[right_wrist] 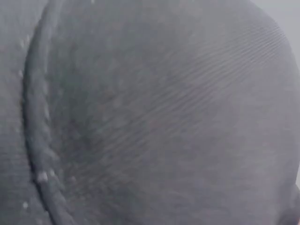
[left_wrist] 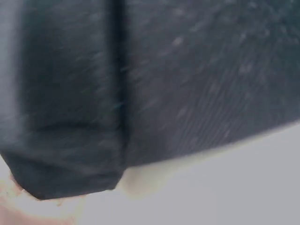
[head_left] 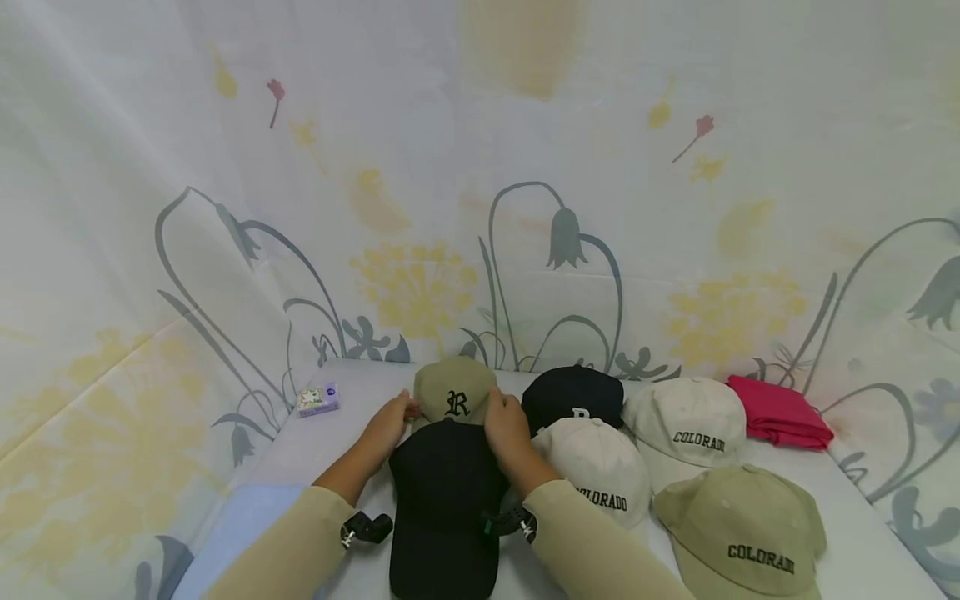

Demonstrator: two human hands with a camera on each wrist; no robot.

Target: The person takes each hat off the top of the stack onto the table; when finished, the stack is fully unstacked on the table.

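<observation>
A khaki baseball cap (head_left: 454,387) with a dark letter R lies at the back of the white surface. My left hand (head_left: 385,429) grips its left side, and my right hand (head_left: 512,432) holds its right side, thumb upward. In front of it, between my forearms, sits a plain black cap (head_left: 448,492), its brim toward me and its crown overlapping the khaki cap's lower front. Close up, dark fabric of the black cap (left_wrist: 197,84) fills most of the left wrist view. The black cap (right_wrist: 178,112) also fills the right wrist view; my fingers are mostly hidden there.
Right of my hands stand a black cap with a white letter (head_left: 573,392), two cream COLORADO caps (head_left: 600,458) (head_left: 686,412) and a khaki COLORADO cap (head_left: 742,521). A folded pink cloth (head_left: 780,412) lies behind. A small purple pack (head_left: 318,400) is at the back left, near the floral curtain (head_left: 450,167).
</observation>
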